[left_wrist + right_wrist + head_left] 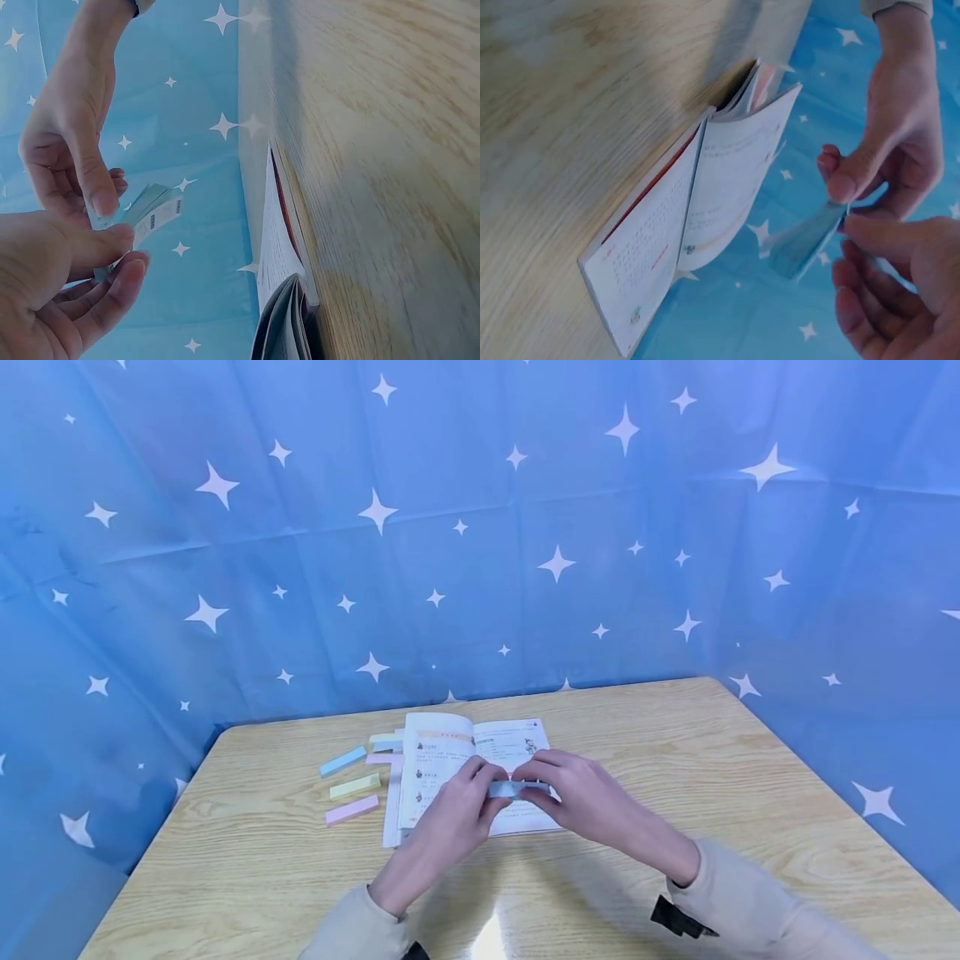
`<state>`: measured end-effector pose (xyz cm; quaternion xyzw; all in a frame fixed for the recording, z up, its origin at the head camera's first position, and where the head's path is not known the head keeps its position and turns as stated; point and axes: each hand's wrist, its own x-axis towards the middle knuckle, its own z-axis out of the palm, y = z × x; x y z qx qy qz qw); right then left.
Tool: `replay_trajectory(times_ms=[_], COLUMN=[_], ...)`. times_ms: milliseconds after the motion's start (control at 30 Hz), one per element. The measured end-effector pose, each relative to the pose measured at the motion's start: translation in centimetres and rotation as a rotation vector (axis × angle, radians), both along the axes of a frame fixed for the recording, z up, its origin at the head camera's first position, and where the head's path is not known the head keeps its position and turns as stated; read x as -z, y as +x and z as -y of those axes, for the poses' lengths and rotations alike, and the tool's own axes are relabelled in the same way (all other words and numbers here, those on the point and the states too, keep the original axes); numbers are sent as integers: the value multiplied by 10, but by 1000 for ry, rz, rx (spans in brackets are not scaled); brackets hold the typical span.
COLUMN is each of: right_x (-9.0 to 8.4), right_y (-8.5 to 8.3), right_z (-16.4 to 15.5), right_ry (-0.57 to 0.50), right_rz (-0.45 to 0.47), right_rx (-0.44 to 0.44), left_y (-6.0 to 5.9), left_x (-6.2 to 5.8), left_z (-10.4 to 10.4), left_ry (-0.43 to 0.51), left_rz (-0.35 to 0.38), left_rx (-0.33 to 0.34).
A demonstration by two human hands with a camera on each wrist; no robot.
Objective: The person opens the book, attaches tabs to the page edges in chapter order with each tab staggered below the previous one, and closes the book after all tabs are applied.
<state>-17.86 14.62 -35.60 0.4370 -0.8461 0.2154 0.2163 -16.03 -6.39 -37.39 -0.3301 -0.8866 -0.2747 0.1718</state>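
Observation:
Above the open book (437, 768), both hands hold a narrow pad of light blue sticky notes (506, 789). My left hand (459, 803) pinches one end between thumb and fingers. At the other end, the thumb and fingers of my right hand (581, 791) grip it too. Seen from the left wrist, some sheets of the pad (157, 214) fan apart, with small dark print on a pale strip. From the right wrist, the loose end of the pad (806, 240) spreads out. The fingers partly hide the pad.
Left of the book lie a blue sticky pad (342, 762), a yellow pad (355, 787) and a pink pad (352, 810). Coloured tabs (384, 758) stick out from the book's left edge. A starry blue curtain (480, 568) hangs behind the wooden table (247, 827).

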Motion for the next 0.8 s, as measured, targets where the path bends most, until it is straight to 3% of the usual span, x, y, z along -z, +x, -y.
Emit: replay_trajectory(times_ms=[367,567,800], right_x=[0,2,8], right_y=[-3,-9,-19], right_z=[6,0,-8], right_ry=[-186,-216,-192], right_rz=[116,212,353], right_rx=[-21,16,73], left_y=[1,2,10], left_x=[0,3,6], left_z=[11,26,58], left_ry=[23,54,56], left_rz=[-36,14,105], left_rx=[-124,-191,-300])
